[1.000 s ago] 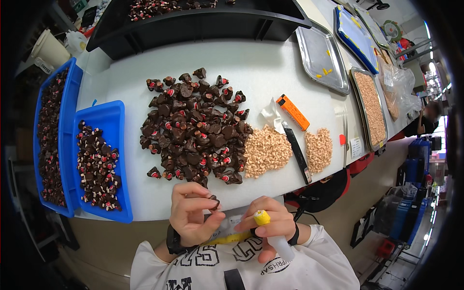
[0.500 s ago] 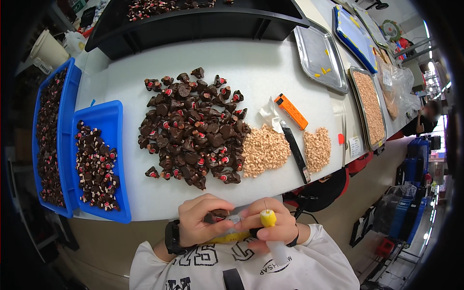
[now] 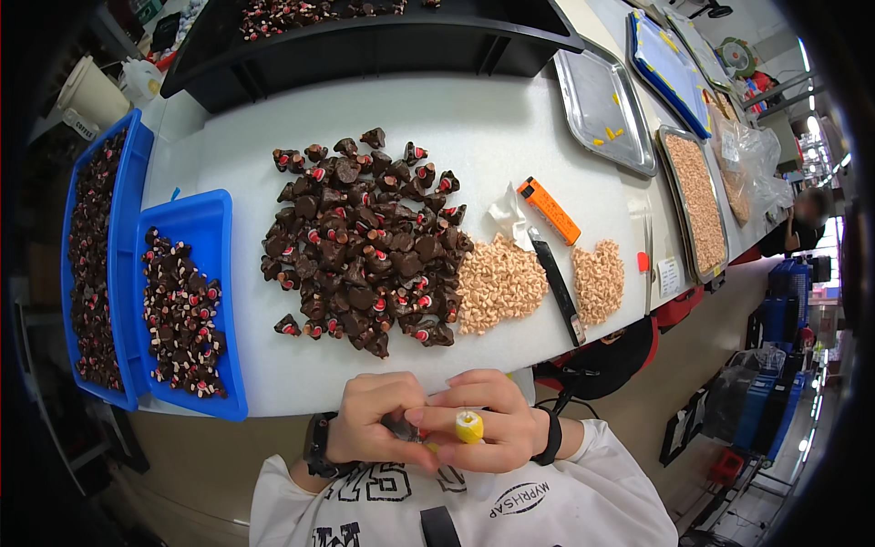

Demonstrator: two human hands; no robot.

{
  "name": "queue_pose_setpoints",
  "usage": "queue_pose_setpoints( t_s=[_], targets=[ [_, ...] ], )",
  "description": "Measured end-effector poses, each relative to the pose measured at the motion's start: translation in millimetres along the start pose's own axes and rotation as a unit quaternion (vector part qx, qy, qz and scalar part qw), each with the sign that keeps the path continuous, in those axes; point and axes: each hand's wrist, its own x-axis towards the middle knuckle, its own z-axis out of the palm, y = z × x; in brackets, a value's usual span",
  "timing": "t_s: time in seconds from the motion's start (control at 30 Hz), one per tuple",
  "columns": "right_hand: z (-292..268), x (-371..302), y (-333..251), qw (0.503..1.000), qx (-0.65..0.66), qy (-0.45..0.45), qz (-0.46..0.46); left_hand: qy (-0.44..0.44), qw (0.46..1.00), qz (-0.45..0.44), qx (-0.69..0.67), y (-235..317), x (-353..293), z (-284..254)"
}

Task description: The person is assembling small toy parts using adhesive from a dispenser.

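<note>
Holding your two hands close together at the near edge of the white surface (image 3: 510, 137), you appear in the head view with the fingers of both meeting in front of your shirt. Your left hand (image 3: 369, 424) pinches a dark brown piece (image 3: 398, 426) between curled fingers and thumb; it is partly hidden, so its full shape cannot be told. Your right hand (image 3: 501, 428) is wrapped around a bottle with a yellow tip (image 3: 469, 426), which points up between your fingers just to the right of the dark piece. The bottle's pale body is mostly covered by your grip.

Beyond your hands lies a broad pile of dark pieces (image 3: 365, 242), lumpy and slightly glossy, many stubby and marked with red and tan ends. Touching its right side is a mound of pale bits (image 3: 499, 283), small, matte and curved. A slim black tool (image 3: 556, 287) lies slanted between this mound and a smaller pale heap (image 3: 599, 281). Near the tool's far end are crumpled white paper (image 3: 509, 217) and a flat, oblong orange case (image 3: 550, 210).
</note>
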Motion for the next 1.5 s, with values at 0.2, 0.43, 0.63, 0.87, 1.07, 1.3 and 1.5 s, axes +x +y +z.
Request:
queue_pose_setpoints(
  t_s=[0.2,0.43,0.63,0.87,1.07,1.3,1.5],
  targets=[
    [-2.4,-5.5,6.0,0.999,-0.023,0.012,0.019,0.177,0.962,-0.060,-0.197,10.6,3.2,20.4],
    [-3.1,-13.7,12.2,0.990,0.108,0.094,0.008,0.134,0.976,0.028,-0.171,-1.7,-1.4,10.9],
    [-7.1,-10.1,10.7,0.975,0.182,0.104,0.071,0.199,0.927,-0.035,-0.317,8.5,-1.9,23.0],
    [-5.5,-14.3,6.7,0.940,0.300,0.095,0.131,0.140,0.956,-0.014,-0.257,-0.1,-6.5,16.1],
    [-7.4,-18.1,0.2,0.928,0.305,0.087,0.194,0.149,0.953,-0.022,-0.262,1.7,-5.8,15.8],
    [-9.9,-13.5,3.9,0.938,0.292,0.079,0.169,0.148,0.951,-0.018,-0.272,5.7,-1.8,16.7],
    [-7.7,-13.1,4.8,0.940,0.302,0.096,0.131,0.151,0.952,-0.026,-0.263,5.0,-3.5,16.8]
  ],
)
